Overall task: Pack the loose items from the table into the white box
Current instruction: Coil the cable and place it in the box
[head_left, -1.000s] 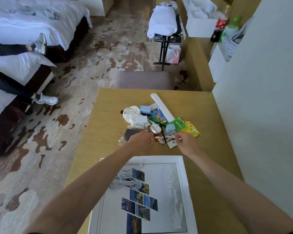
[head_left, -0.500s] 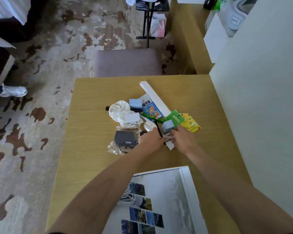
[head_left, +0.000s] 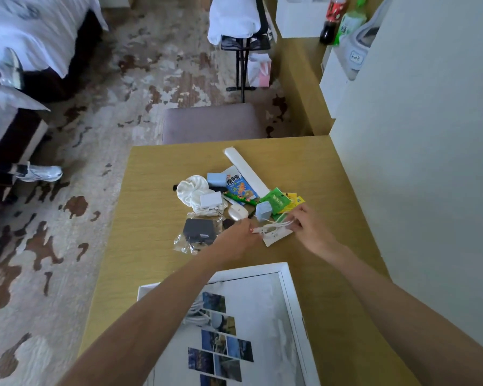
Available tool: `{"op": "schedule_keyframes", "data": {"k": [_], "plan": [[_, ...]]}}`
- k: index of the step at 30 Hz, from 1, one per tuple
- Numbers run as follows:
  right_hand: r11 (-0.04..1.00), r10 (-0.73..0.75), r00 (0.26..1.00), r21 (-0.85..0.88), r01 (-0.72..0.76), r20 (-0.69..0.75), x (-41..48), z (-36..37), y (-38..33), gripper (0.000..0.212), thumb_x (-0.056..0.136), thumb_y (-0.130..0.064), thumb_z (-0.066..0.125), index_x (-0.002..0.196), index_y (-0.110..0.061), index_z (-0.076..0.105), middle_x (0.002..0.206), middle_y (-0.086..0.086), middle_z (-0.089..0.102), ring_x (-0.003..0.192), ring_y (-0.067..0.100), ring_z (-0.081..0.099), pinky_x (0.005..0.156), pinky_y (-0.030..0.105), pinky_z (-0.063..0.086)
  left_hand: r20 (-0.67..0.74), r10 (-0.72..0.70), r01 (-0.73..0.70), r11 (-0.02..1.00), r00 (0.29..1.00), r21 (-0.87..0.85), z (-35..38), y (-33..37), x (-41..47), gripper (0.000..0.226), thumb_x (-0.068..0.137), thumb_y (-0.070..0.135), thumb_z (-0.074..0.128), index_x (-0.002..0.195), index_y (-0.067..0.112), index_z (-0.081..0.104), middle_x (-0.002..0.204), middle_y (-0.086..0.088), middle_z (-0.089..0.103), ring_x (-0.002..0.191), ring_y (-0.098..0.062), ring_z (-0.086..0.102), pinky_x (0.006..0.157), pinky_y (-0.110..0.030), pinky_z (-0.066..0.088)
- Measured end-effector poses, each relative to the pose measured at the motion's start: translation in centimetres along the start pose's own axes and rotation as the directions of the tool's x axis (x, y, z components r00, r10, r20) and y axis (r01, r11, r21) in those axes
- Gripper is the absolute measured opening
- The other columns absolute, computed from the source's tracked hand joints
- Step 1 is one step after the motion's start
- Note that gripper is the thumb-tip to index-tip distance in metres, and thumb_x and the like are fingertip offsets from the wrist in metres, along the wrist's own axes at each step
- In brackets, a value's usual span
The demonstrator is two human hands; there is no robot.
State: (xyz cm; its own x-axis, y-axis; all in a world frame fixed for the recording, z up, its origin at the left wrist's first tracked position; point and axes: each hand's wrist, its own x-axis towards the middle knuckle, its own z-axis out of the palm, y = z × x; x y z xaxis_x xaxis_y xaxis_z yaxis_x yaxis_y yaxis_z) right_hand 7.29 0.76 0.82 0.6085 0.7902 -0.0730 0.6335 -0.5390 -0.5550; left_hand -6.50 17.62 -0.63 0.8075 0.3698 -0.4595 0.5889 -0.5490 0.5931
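Fingertips of the left hand [head_left: 236, 238] pinch one end of a white cable [head_left: 273, 227], and the right hand [head_left: 311, 231] curls its fingers round the other end. The cable is stretched between them just beyond the far rim of the white box [head_left: 290, 285], on the wooden table [head_left: 156, 207]. A white mouse [head_left: 237, 213] and a pale blue cube [head_left: 263, 211] lie slightly farther from the box.

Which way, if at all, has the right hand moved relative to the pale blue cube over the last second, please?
Yes. The right hand has shifted rightward, away from the pale blue cube toward the wall side, its fingers pinching the white cable.
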Motion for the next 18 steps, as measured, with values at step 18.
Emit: {"op": "schedule_keyframes", "data": {"k": [18], "plan": [[0.887,-0.450,0.893,0.128,0.443,0.025,-9.6,1.9,-14.4,0.078,0.076,-0.046,0.076,0.140,-0.026,0.035,0.129,-0.006,0.039,0.091,0.004,0.050,0.072,0.024,0.048,-0.395,0.202,-0.222,0.975,0.896,-0.007,-4.1,-4.1,-21.9,0.016,0.087,0.012,0.064,0.103,0.012,0.066,0.095,0.002,0.068,0.084,-0.015,0.065,0.077,-0.035,0.056]]}}
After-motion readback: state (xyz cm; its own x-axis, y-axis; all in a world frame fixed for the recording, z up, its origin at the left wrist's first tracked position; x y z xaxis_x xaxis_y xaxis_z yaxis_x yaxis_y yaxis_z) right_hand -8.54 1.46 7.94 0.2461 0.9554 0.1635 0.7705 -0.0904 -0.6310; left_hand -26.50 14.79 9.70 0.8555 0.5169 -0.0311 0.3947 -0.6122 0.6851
